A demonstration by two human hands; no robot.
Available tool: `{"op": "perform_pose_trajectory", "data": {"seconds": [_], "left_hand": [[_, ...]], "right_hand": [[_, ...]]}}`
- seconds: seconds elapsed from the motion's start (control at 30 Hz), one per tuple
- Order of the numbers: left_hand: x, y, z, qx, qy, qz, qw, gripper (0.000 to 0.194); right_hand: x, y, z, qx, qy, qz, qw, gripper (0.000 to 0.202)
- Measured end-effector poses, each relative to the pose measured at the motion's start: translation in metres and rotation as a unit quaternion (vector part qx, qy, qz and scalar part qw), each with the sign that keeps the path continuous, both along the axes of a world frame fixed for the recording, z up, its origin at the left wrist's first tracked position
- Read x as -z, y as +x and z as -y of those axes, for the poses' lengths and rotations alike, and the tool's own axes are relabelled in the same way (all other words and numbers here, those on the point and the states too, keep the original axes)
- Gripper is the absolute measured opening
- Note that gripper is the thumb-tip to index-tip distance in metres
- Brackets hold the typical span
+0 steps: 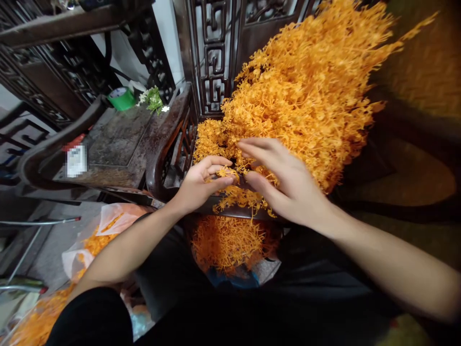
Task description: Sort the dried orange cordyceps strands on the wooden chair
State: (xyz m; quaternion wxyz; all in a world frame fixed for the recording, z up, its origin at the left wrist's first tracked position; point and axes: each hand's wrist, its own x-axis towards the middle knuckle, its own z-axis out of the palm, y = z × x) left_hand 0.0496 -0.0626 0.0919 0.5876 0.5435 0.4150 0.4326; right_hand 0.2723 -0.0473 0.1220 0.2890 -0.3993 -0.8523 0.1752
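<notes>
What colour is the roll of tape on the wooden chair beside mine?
Green tape, best seen in the head view.

Orange heap (pixel 302 91) blocks beyond; dark armrest (pixel 158 158) walls off the left.

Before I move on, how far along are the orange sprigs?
Probably done: the big orange heap on the chair. In hand: the left hand holds a small sprig; the right hand is open beside it. Probably left: the orange strands below the seat edge. I can't confirm either.
</notes>
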Motion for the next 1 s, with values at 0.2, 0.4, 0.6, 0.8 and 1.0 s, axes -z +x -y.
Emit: {"op": "perform_pose_trajectory", "data": {"seconds": [0.2, 0.4, 0.6, 0.8, 1.0], "left_hand": [[0.005, 0.013, 0.002, -0.094, 0.008, 0.054, 0.994, 0.044], [0.007, 0.014, 0.000, -0.083, -0.021, 0.010, 0.996, 0.062], [-0.006, -0.005, 0.000, -0.029, -0.077, 0.032, 0.996, 0.056], [-0.008, -0.017, -0.006, -0.082, -0.073, -0.036, 0.993, 0.089], [0.002, -0.014, -0.009, -0.094, 0.037, -0.051, 0.994, 0.078]], "right_hand": [[0.021, -0.020, -0.012, -0.013, -0.292, -0.264, 0.919, 0.039], [0.028, -0.037, -0.016, 0.026, -0.247, -0.307, 0.919, 0.038], [0.015, -0.010, -0.058, 0.153, -0.017, -0.406, 0.901, 0.030], [0.014, -0.024, -0.041, -0.061, -0.202, -0.237, 0.948, 0.028], [0.016, -0.056, -0.021, -0.022, -0.112, -0.133, 0.984, 0.031]]}}
